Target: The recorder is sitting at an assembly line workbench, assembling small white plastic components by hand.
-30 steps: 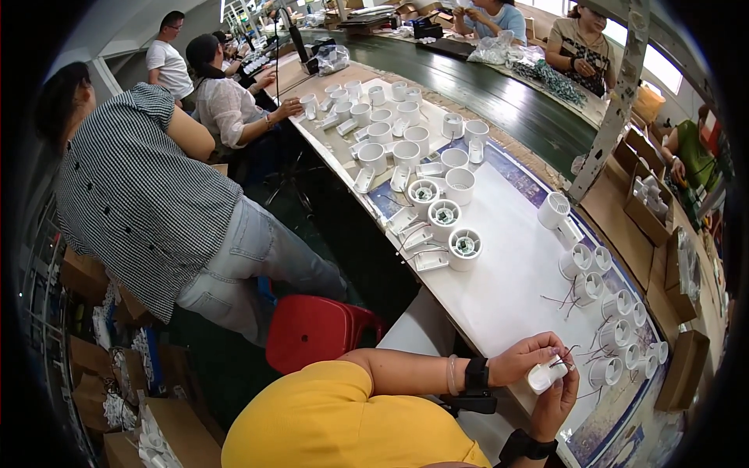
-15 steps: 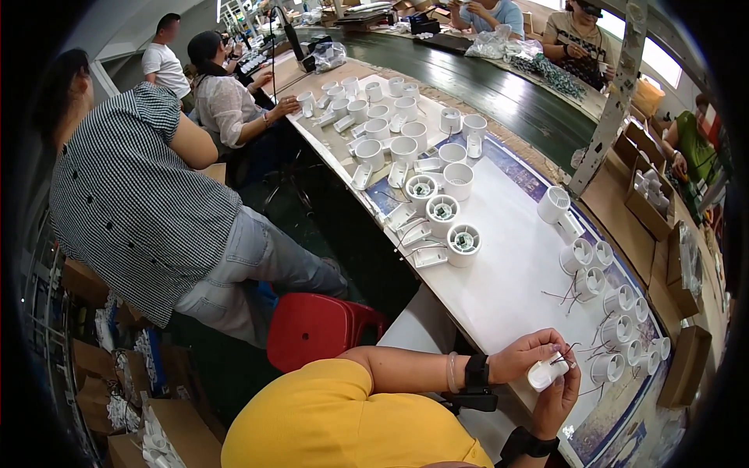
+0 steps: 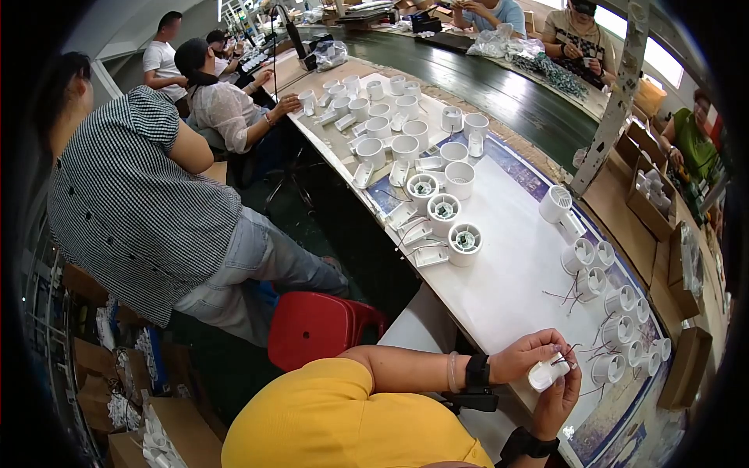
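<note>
White part (image 3: 541, 378) sits between both hands, at the table (image 3: 499, 300)'s near edge. Left hand (image 3: 521, 359) grips it from above-left; right hand (image 3: 558, 396) curls along its right side. Smooth, plastic-looking, rounded; thin dark wires (image 3: 567, 356) protrude. Fingers partly cover it; wire attachment unclear.

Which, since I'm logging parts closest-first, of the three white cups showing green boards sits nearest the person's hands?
The white cup lowest in the picture among those three; the other two stand farther from the left hand and right hand.
</note>
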Available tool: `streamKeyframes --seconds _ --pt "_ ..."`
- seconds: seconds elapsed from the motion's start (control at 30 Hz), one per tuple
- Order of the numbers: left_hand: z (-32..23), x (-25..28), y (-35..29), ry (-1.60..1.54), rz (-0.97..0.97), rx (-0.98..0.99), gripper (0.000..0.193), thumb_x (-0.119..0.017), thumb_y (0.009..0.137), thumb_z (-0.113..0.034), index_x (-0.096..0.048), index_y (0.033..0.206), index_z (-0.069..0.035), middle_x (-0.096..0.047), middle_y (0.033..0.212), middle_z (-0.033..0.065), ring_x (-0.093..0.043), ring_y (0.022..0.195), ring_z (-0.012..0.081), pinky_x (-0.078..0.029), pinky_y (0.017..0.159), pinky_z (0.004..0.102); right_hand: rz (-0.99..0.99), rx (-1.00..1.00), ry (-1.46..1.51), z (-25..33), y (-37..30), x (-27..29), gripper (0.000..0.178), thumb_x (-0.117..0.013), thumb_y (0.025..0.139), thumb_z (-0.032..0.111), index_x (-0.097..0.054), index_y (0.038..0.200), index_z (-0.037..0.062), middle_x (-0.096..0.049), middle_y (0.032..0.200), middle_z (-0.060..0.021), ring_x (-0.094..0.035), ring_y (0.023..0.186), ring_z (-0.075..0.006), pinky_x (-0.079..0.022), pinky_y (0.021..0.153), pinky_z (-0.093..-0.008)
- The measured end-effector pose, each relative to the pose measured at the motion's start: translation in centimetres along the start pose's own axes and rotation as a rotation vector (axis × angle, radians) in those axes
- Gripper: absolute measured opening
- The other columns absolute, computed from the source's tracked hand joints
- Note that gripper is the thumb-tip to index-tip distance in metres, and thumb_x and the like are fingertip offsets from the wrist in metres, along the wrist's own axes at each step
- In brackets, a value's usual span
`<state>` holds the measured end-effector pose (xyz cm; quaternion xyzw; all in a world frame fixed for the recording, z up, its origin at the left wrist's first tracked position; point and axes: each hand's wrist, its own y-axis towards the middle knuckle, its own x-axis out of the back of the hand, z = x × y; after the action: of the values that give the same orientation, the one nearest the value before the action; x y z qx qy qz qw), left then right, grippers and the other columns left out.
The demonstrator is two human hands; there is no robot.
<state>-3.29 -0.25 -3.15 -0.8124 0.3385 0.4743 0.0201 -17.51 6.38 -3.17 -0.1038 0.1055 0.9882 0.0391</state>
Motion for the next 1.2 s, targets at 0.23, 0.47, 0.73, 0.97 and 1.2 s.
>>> streamKeyframes --seconds 0.23,0.47,0.73,0.97,1.2 --pt "0.13 0.12 0.01 -0.011 0.007 -0.003 0.018 -0.047 0.099 -0.023 -0.048 0.108 -0.007 -0.051 0.102 0.0 -0.05 0.096 0.0071 -0.042 0.085 0.0224 -0.002 0.002 0.024 -0.38 -0.05 0.33 0.041 -0.05 0.097 0.015 -0.043 0.134 -0.0012 -0.046 0.138 -0.0133 -0.044 0.127 -0.0238 -0.031 0.11 -0.0371" --pt "0.26 0.42 0.15 -0.021 0.0 0.002 0.018 -0.049 0.099 -0.021 -0.049 0.107 -0.005 -0.052 0.102 0.0013 -0.05 0.095 0.008 -0.043 0.083 0.0226 -0.005 0.006 0.023 -0.44 0.18 0.23 0.041 -0.051 0.097 0.015 -0.044 0.134 -0.0014 -0.046 0.138 -0.0136 -0.044 0.127 -0.024 -0.032 0.109 -0.0373" --pt "0.46 0.04 -0.01 -0.054 0.035 -0.003 0.018 -0.048 0.099 -0.021 -0.049 0.106 -0.005 -0.052 0.101 0.0019 -0.05 0.094 0.0086 -0.044 0.083 0.023 -0.069 -0.049 0.157 -0.09 -0.21 0.17 0.023 -0.051 0.096 0.015 -0.058 0.114 0.002 -0.044 0.137 -0.0147 -0.043 0.126 -0.0268 -0.032 0.108 -0.039" --pt "0.41 -0.06 0.18 -0.027 0.055 -0.01 0.016 -0.049 0.099 -0.021 -0.05 0.104 -0.005 -0.052 0.1 0.0014 -0.05 0.094 0.0083 -0.044 0.082 0.0228 0.023 0.003 0.208 -0.23 0.26 0.79 0.023 -0.051 0.097 0.016 -0.055 0.111 -0.0016 -0.045 0.137 -0.0142 -0.045 0.125 -0.025 -0.035 0.107 -0.0369" --pt "0.33 -0.19 0.18 -0.021 0.066 -0.011 0.016 -0.049 0.099 -0.02 -0.05 0.103 -0.005 -0.052 0.099 0.0011 -0.05 0.092 0.0081 -0.044 0.081 0.0227 0.019 -0.012 0.22 0.07 0.15 0.6 0.02 -0.053 0.096 0.018 -0.055 0.108 0.0017 -0.047 0.134 -0.0132 -0.045 0.124 -0.0248 -0.035 0.107 -0.0367"
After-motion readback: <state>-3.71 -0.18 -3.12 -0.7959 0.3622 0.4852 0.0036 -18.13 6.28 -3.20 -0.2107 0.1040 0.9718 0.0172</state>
